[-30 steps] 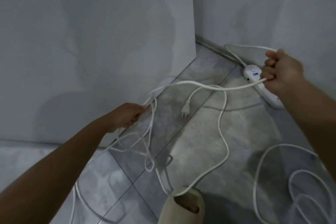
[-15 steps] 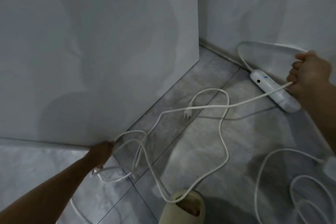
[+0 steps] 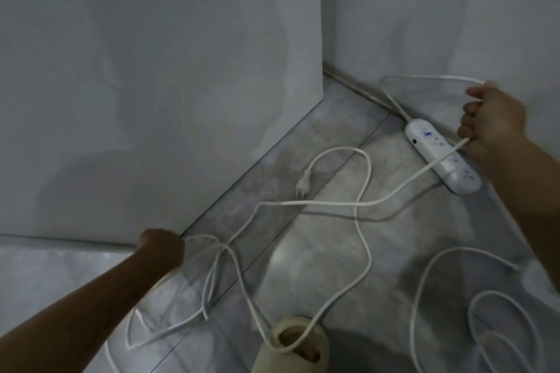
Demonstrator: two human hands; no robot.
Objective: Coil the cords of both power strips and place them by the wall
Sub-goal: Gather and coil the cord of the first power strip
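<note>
Cord (image 3: 303, 204) slants from right hand (image 3: 494, 121), fisted round it at right, down to left hand (image 3: 160, 251) clutching loops lower left

The single head-worn wide-angle camera looks forward and down at the floor (image 3: 406, 239) near a wall corner (image 3: 321, 39).

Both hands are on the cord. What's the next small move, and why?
Probably bring the right hand across to the left hand and pass it one more loop. The left holds several loops, a slack stretch of cord hangs between the hands, and more lies loose on the floor out to the plug.
</note>
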